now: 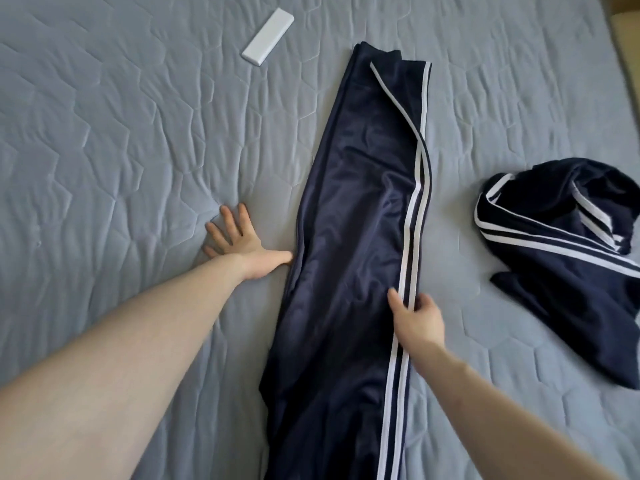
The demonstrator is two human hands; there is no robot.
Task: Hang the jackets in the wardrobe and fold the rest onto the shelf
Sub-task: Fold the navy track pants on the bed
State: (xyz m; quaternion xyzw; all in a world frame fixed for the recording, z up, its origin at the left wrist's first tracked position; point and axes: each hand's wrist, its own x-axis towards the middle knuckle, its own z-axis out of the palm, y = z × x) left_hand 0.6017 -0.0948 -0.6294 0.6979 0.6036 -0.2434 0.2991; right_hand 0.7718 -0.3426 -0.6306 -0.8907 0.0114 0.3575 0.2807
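Navy track trousers (349, 237) with white side stripes lie lengthwise on the bed, legs stacked, running from the lower edge up to the middle top. My left hand (239, 240) lies flat with spread fingers on the quilt, its thumb touching the trousers' left edge. My right hand (415, 317) pinches the striped right edge of the trousers between thumb and fingers. A second navy garment with white stripes (561, 268) lies crumpled at the right, apart from both hands.
The grey-blue quilted bedspread (121, 133) fills the view. A white rectangular device (267, 37) lies on it at the upper left of the trousers. A strip of wooden floor (628, 36) shows at the top right.
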